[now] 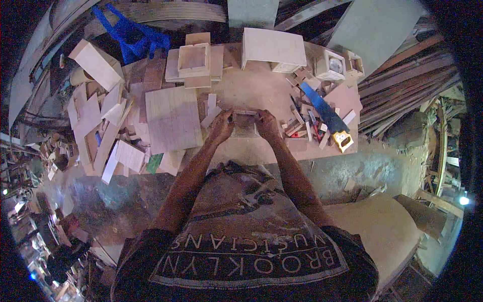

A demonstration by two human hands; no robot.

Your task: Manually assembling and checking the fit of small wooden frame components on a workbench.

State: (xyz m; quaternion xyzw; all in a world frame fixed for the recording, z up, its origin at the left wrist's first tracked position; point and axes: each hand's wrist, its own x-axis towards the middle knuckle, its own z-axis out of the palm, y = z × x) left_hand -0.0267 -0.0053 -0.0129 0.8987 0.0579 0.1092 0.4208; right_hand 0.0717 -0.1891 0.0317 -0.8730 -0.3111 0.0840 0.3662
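My left hand (pixel 223 126) and my right hand (pixel 267 124) are raised in front of me near the middle of the wooden workbench (pixel 234 83). Between them they grip a small, pale wooden piece (pixel 245 113) by its two ends, fingers closed round it. Its upper edge runs level from hand to hand; the lower part is dim, so its full shape is unclear. Thin wood offcuts (pixel 211 104) lie just left of my left hand. To the right of my right hand is a jumble of small wood strips and tools (pixel 307 123).
A handsaw (pixel 324 108) with a blue blade lies at the right. Wooden boxes (pixel 274 48) stand along the far side. A flat panel (pixel 173 121) and piled offcuts (pixel 100 121) cover the left. Blue cloth (pixel 136 40) hangs behind; stacked boards (pixel 402 80) lean at the right.
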